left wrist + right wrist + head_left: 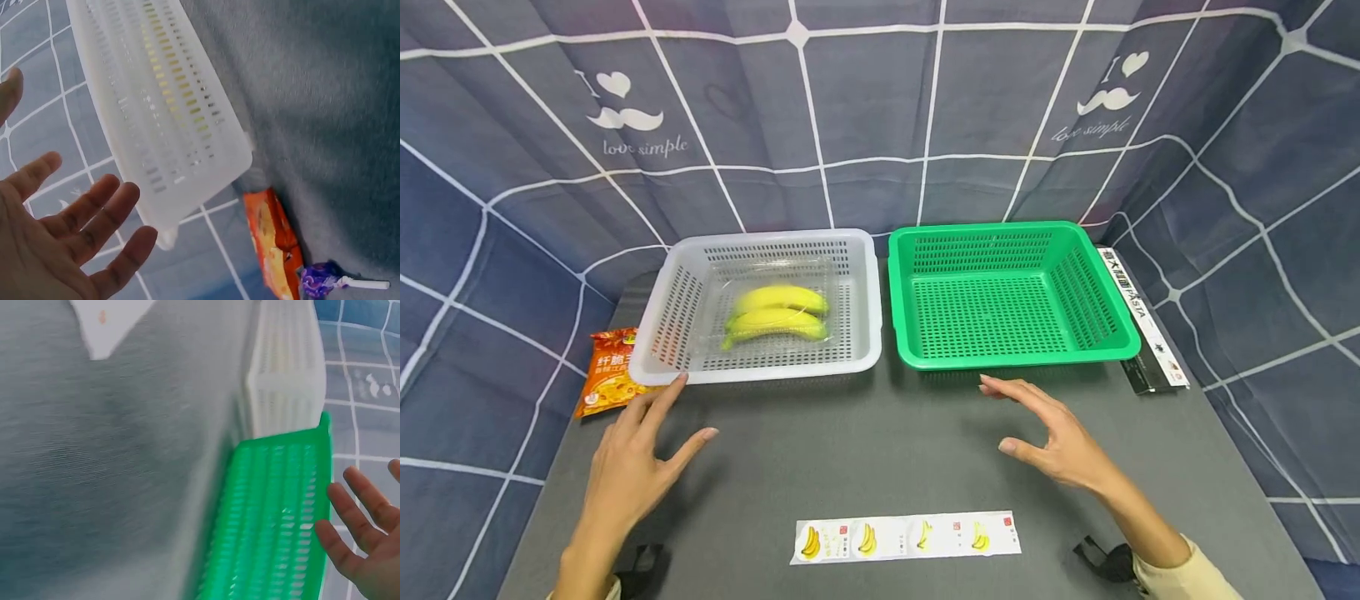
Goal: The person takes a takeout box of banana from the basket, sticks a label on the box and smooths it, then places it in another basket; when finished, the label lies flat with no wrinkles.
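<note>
Both hands hold nothing, their fingers extended and loosely spread, thumbs well apart from the fingers. The left hand [640, 458] is over the left part of the worktop [865, 450], its index fingertip at the near-left corner of the white basket [790, 373]; whether it touches the rim I cannot tell. The right hand [1060, 442] hovers off the near side of the green basket [1011, 361], palm turned inward.

The two baskets stand side by side near the far edge of the worktop, long axes running left to right, roughly along that edge. Inside the white one, a clear package [715, 304] holds yellow bananas [778, 321], also lying lengthwise left to right, their curve bowed toward the far edge; the left wrist view gives only yellow patches through the slots.

An orange snack packet [606, 375] lies by the left edge, beside the white basket. The left wrist view adds a purple-wrapped lollipop [320, 280] next to the packet, its white stick pointing away from it; the head view does not show this. A paper strip [906, 537] printed with bananas lies crosswise toward the near edge. Only the head view shows the pasta box [1142, 321], slanting along the right edge against the green basket.
</note>
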Demonstrator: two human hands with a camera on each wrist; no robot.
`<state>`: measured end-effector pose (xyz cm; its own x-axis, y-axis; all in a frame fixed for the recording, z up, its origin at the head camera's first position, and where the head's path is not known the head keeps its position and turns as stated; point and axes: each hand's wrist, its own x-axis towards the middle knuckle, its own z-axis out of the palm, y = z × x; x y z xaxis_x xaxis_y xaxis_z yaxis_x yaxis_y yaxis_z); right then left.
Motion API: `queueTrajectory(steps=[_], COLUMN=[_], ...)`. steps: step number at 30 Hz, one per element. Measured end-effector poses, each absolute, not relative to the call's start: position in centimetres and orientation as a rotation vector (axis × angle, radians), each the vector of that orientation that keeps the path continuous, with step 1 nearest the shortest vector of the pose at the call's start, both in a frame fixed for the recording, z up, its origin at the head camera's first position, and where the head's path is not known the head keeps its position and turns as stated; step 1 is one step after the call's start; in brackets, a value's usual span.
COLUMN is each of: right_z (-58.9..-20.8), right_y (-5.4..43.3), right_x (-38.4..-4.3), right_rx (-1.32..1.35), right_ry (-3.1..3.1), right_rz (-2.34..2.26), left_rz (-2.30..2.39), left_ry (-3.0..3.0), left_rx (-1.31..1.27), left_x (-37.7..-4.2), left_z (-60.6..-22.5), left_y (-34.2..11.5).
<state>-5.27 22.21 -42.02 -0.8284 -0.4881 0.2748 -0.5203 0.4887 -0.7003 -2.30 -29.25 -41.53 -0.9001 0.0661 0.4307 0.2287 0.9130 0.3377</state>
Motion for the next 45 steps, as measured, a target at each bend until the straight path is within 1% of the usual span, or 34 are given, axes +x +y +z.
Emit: queueTrajectory(steps=[7,12,18,24,31,37,45], right_z=[-40.1,-39.0,-38.1,-37.0,-35.6,-34.4,-35.2], right_y=[20.7,20.2,18.8,16.3,13.4,9.9,6.2], right_x=[-9.3,-12.1,-14.5,-17.0,-20.4,-23.2,-27.0], right_rx=[1.124,1.197,1.278,1.391,1.433,1.514,1.584], right_ry=[-2.625,-2.673,-2.734,-2.742,-2.819,-2.854,-2.946], right_rz=[1.288,1.34,1.343,1.387,1.361,1.344,1.11], left_rz=[-0.595,-0.662,-0.694,-0.733,-0.765,-0.782,-0.846], left_ry=[-2.598,-2.616,-2.668,-2.736,-2.761,-2.826,-2.834], left_rx=[-0.174,-0.139,-0.106,-0.103,-0.153,-0.128,-0.084], left_x=[-3.7,-5.0,-6.4,-7.5,-9.1,-9.5,-9.7], left_z=[-40.7,-40.3,-40.5,-41.0,-41.4,-41.2,-41.3], left_y=[-30.8,-31.5,-32.0,-33.0,-33.9,-34.2,-34.2])
